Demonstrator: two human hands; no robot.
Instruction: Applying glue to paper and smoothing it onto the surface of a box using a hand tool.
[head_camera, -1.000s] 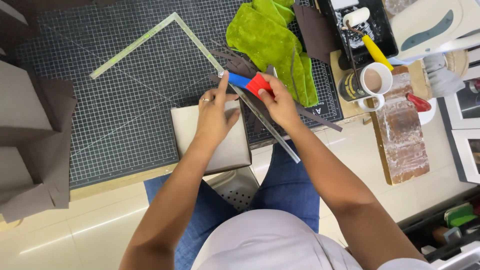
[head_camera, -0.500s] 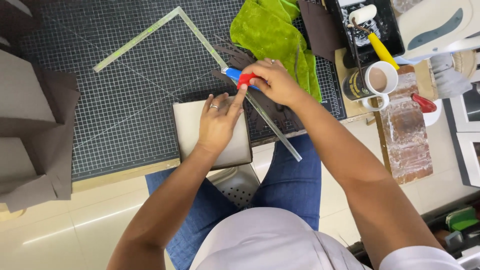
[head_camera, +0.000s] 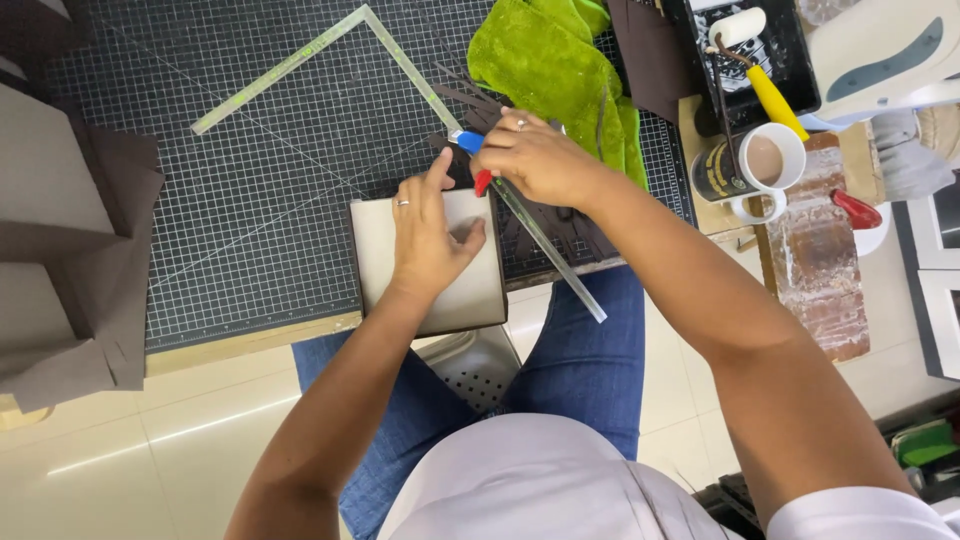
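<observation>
Pressing the board (head_camera: 455, 290) flat on the mat (head_camera: 260, 190) with our spread left hand (head_camera: 432, 232), we clench the knife (head_camera: 478, 165) in our right hand (head_camera: 530, 158) at its far right corner, ruler (head_camera: 548, 252) slanting toward us.

A: The right hand (head_camera: 535, 158) covers most of the red-and-blue handled tool (head_camera: 474, 160); its tip cannot be seen, nor what it meets on the flat grey card panel (head_camera: 470, 290).

B: The left hand (head_camera: 430, 235) hides the panel's middle. The clear straight ruler (head_camera: 550, 250) disappears under the right hand's fingers.

A: The stacked brown card pieces (head_camera: 70, 250) are cut by the left edge, and the black roller tray (head_camera: 745, 60) by the top
</observation>
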